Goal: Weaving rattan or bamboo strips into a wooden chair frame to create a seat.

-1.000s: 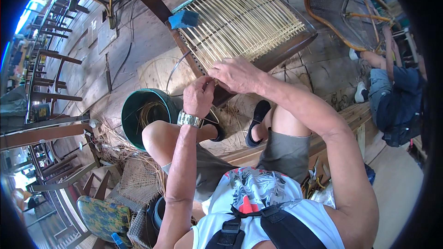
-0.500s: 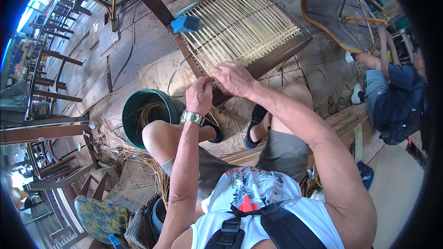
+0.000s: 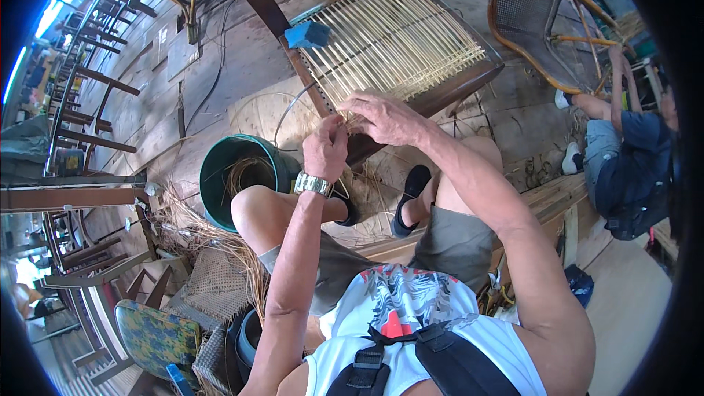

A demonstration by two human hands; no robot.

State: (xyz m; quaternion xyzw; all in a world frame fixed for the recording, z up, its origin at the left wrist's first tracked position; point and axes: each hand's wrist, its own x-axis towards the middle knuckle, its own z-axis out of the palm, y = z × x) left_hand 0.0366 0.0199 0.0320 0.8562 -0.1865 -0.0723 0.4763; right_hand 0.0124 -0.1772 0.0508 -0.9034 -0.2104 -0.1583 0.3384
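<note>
A dark wooden chair frame (image 3: 455, 81) lies tilted in front of me, its seat partly woven with pale cane strands (image 3: 396, 37). My left hand (image 3: 325, 149), with a metal watch on the wrist, pinches a thin cane strand at the frame's near edge. My right hand (image 3: 383, 117) rests on that same edge just beside it, fingers curled on the strand where it enters the weave. A loose strand (image 3: 287, 111) loops away to the left over the floor.
A green bucket (image 3: 220, 176) of cane stands by my left knee. A blue block (image 3: 308, 34) sits on the frame's far corner. Loose cane and woven panels (image 3: 216, 286) lie at the lower left. Another person (image 3: 623, 161) sits at right beside a rattan chair (image 3: 543, 15).
Both hands have stayed at the frame's near edge, shifting slightly while working the strand. The view has tilted a little.
</note>
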